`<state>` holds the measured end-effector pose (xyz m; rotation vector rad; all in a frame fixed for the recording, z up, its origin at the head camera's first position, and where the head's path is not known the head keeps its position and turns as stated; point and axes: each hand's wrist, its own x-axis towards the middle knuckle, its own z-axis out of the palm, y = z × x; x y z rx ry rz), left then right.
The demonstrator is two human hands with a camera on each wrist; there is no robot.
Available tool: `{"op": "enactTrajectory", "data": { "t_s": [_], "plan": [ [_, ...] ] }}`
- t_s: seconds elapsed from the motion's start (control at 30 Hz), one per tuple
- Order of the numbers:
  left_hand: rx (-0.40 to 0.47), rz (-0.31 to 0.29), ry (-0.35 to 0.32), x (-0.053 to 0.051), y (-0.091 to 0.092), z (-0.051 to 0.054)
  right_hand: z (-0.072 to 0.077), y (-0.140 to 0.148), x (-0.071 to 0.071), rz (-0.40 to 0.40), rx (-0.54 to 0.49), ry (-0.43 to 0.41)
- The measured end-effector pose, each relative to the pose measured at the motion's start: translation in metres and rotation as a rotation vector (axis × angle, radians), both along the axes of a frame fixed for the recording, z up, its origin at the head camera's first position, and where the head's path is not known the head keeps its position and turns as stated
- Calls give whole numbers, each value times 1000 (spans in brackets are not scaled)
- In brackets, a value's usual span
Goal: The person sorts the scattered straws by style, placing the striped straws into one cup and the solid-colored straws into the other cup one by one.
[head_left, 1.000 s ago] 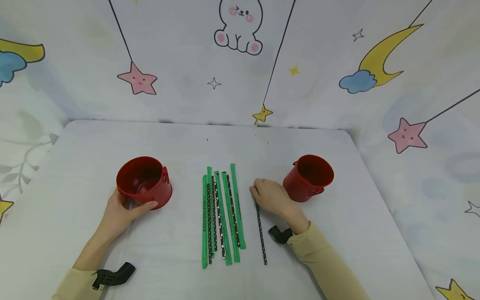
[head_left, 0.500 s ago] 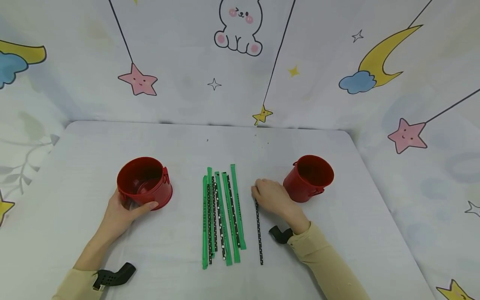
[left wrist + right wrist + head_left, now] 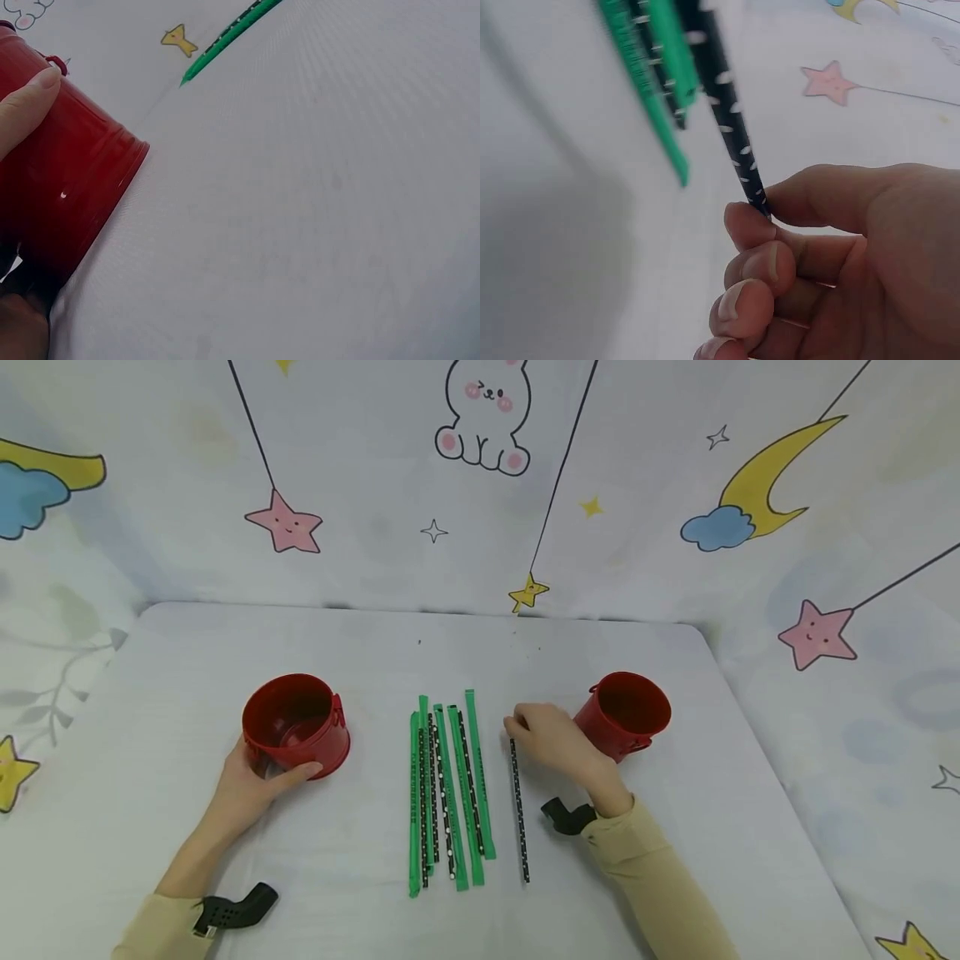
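Fingers (image 3: 517, 725) of the R hand (image 3: 555, 741), head view: thumb and index pinch the far end of a slim black straw w/ white dots, prob. paper (image 3: 519, 810). It lies btwn a row of slim green and black dotted straws (image 3: 451, 797) and a small red bucket, prob. metal (image 3: 606, 731), over a white cloth-covered counter (image 3: 337, 868); can't tell if its near end touches. L hand (image 3: 247, 789) holds a wider glossy red bucket (image 3: 330, 747), thumb on the outer wall.

L wrist view: thumb on that wall near a handle lug; other fingers mostly hidden.

R wrist view: straw's tip sits in the pinch, remaining fingers curled below. Straw looks v. light, stiff lengthwise but crushable; a soft mid-length pinch would prob. steady it better. Wider bucket: prob. rigid, slick; best gripped round the wall.
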<state>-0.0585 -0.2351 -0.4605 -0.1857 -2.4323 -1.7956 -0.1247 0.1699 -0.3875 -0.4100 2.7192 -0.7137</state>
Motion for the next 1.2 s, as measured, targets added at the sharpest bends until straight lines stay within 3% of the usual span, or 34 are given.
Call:
{"op": "enactTrajectory", "data": {
  "t_s": [0.33,0.5,1.2],
  "plan": [
    [-23,11,-14,2,-1,-1,55,-16,5,29,-210,91],
    [-21,10,-12,1,-1,-3,76,-25,7,25,-287,131],
    [-1,9,11,0,-2,-5,108,-55,18,43,-661,320]
  ]
}}
